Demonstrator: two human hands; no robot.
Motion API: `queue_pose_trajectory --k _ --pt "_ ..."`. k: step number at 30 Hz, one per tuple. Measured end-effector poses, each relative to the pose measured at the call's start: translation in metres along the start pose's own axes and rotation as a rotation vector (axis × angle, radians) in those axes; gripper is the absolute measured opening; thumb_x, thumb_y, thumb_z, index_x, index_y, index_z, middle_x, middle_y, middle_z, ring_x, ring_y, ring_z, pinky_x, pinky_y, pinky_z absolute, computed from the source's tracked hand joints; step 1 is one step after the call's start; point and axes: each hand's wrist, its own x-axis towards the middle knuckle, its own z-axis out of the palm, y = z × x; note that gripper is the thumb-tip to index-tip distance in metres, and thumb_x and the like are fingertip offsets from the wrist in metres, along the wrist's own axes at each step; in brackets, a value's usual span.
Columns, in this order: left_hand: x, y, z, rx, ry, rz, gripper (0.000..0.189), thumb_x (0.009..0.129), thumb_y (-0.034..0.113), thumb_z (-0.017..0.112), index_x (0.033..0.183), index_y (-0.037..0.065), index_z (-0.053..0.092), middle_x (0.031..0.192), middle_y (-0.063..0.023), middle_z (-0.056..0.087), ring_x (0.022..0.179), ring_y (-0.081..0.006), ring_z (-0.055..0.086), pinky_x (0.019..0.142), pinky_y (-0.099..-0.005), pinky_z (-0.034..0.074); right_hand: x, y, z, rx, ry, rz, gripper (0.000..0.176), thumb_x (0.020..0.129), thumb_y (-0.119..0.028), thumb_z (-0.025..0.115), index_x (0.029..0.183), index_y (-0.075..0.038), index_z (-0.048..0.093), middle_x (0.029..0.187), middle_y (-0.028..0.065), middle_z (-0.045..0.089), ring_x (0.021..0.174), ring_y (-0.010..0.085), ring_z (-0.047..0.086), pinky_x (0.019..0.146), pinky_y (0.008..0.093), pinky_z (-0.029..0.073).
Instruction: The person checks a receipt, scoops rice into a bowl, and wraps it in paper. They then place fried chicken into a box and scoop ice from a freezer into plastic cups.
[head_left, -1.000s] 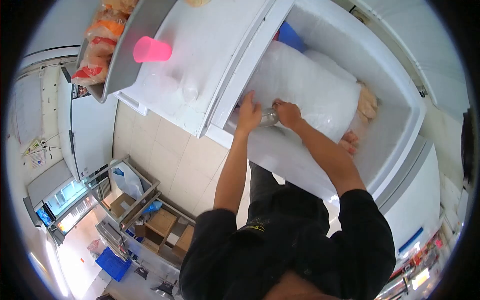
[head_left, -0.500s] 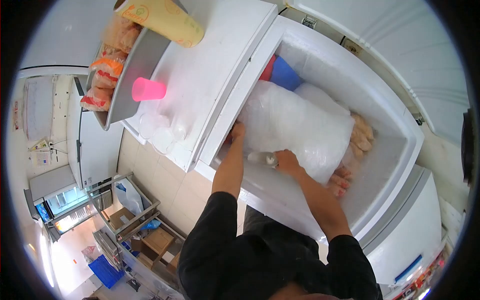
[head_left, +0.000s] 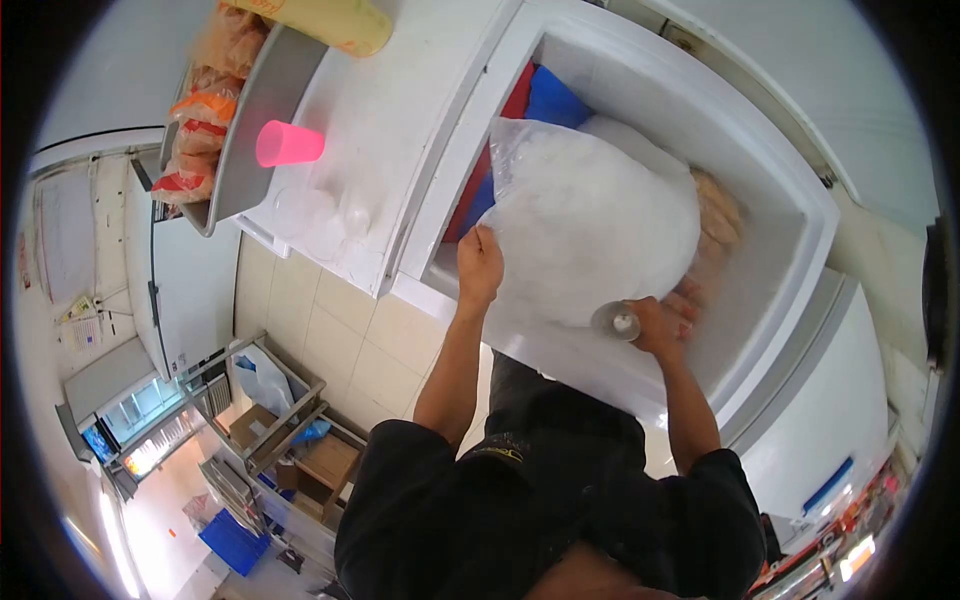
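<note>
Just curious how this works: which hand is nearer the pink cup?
Left. The left hand, at the edge of the bag, is right of the pink cup and lower in view; the right hand, holding a grey container, is farther right.

In the upper left, a bright pink plastic cup (head_left: 290,144) near a grey rectangular tub (head_left: 264,105); lower left, a blue plastic crate (head_left: 234,541)

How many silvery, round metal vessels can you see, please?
1: the silvery, round metal vessel is in the person's right hand, near the large clear plastic bag of white material. Others may be hidden beneath that bag.
</note>
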Motion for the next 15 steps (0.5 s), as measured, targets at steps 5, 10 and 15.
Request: queue_pose_trajectory --k 5,10,15 --pt "-0.052 0.094 0.024 -0.301 -0.309 -0.163 0.038 0.106 0.025 0.039 0.075 0.008 0.052 0.060 0.0060 0.041 0.054 -0.0033 0.032 0.046 -0.0261 0.027 -0.069 0.041 -0.014 -0.068 0.200 0.079 0.022 0.068 -0.004 0.069 0.089 -0.005 0.068 0.091 0.0212 0.068 0.094 0.0426 0.063 0.083 0.0461 0.048" --pt "-0.088 0.114 0.047 -0.420 -0.438 -0.258 0.035 0.106 0.027 0.041 0.080 0.009 0.055 0.061 0.0069 0.041 0.048 -0.0033 0.031 0.042 -0.0248 0.024 -0.092 0.051 0.007 -0.200 0.353 0.174 0.032 0.075 -0.014 0.072 0.103 -0.001 0.063 0.095 0.0222 0.067 0.092 0.0461 0.063 0.079 0.0512 0.048" --pt "-0.115 0.121 0.049 -0.341 -0.447 -0.208 0.033 0.107 0.026 0.040 0.090 0.007 0.061 0.063 0.0074 0.043 0.049 -0.0027 0.032 0.043 -0.0242 0.025 -0.100 -0.008 0.010 0.012 0.660 0.309 0.028 0.092 -0.020 0.058 0.105 0.005 0.057 0.096 0.0255 0.066 0.088 0.0476 0.064 0.080 0.0521 0.050"
